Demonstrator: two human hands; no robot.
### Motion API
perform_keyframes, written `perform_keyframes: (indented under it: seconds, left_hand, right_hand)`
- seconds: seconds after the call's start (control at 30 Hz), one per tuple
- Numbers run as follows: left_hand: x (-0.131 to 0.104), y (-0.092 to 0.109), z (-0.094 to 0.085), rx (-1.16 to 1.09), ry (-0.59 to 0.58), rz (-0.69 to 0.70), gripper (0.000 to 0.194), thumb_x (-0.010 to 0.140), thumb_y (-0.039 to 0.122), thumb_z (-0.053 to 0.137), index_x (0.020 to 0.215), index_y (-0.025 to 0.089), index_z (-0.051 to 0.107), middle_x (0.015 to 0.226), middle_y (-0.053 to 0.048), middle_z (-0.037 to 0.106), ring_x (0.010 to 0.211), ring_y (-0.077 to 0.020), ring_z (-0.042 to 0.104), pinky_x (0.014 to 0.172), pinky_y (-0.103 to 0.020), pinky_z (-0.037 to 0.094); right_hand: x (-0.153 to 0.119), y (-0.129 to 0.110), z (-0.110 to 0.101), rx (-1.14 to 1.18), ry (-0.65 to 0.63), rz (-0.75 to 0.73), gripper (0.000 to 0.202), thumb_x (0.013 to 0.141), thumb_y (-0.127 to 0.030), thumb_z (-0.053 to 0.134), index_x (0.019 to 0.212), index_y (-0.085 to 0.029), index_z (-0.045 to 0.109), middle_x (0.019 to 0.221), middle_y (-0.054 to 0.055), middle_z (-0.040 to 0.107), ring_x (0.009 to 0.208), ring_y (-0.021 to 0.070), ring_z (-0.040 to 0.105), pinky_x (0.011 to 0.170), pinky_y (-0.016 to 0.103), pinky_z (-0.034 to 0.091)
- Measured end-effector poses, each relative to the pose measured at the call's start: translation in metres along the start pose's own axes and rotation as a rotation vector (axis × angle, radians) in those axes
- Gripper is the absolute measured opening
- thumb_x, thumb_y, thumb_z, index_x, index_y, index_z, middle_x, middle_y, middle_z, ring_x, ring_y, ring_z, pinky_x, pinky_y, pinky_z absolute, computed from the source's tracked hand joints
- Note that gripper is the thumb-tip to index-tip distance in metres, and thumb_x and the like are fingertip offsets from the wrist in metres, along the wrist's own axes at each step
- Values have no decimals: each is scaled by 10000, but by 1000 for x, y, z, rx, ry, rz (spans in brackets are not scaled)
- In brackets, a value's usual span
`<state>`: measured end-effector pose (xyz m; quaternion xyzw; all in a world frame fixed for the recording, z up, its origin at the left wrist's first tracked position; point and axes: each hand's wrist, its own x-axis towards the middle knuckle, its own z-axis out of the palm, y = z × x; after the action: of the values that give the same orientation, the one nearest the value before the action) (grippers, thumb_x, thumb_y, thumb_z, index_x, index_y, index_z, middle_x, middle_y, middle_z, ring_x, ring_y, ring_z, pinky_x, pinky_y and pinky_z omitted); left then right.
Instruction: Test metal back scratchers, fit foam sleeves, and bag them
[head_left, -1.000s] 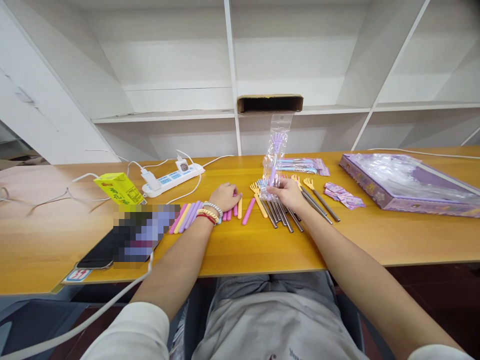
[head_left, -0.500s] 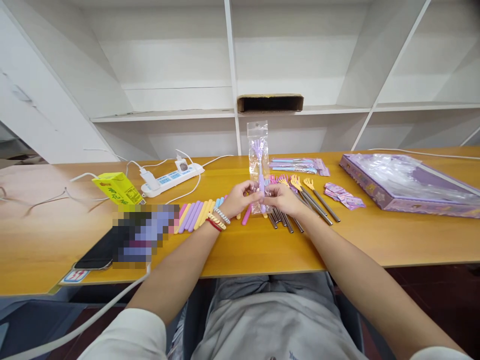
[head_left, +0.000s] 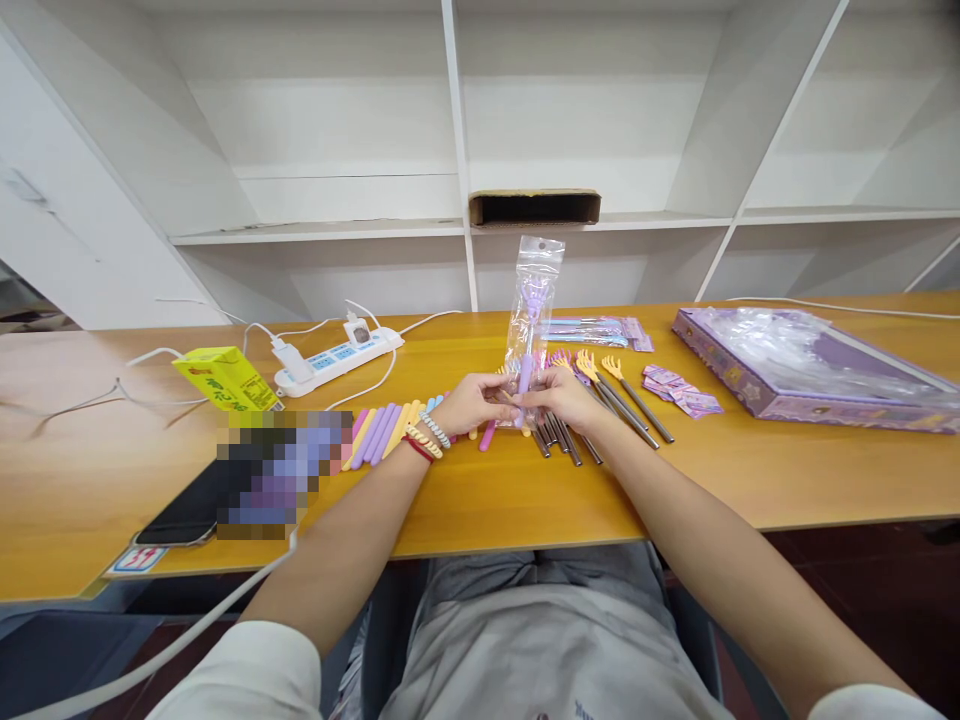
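A clear plastic bag [head_left: 532, 310] stands upright above the desk with a purple hand-shaped scratcher inside. My left hand [head_left: 471, 402] and my right hand [head_left: 561, 396] both pinch its lower end, close together. Under my right hand lie several metal-stemmed scratchers [head_left: 600, 392] with orange and pink hand-shaped heads. Pink, purple and yellow sleeves [head_left: 384, 432] lie in a row by my left wrist, which wears bead bracelets.
On the wooden desk [head_left: 750, 470] are a purple flat box [head_left: 810, 372] at right, small purple cards [head_left: 682, 390], filled bags [head_left: 592, 330], a power strip [head_left: 337, 357], a yellow carton [head_left: 217, 378] and a phone [head_left: 184, 515]. White shelves rise behind.
My left hand left the coloured sleeves and joined my right hand at the bag's lower end. The bag shifted left, then tilted slightly right.
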<state>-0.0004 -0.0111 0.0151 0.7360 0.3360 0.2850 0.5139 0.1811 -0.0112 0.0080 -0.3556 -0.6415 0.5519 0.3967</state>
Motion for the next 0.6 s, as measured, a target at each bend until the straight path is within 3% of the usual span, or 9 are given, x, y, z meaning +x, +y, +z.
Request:
perform_keyframes:
  seconds: [0.4,0.6]
  left_hand:
    - [4,-4,7,54,207,-72,552,726,399,640,1218,160,567,660,-28,666,283,-58,428,252,-170,268]
    - [9,-4,15,-90,242,-7,562,689,408,677,1164,119,601,760,-61,682,576,-135,609,484,-223,483]
  right_hand:
    - [4,6,1,-83,37,-16,354,705,-494,623,722,-141,616,595,52,656,425,132,568,409,256,467]
    - [2,6,2,-236,48,-78,423,761,-557,529,756,-140,603,601,46,651,446,121,567,440,232,433]
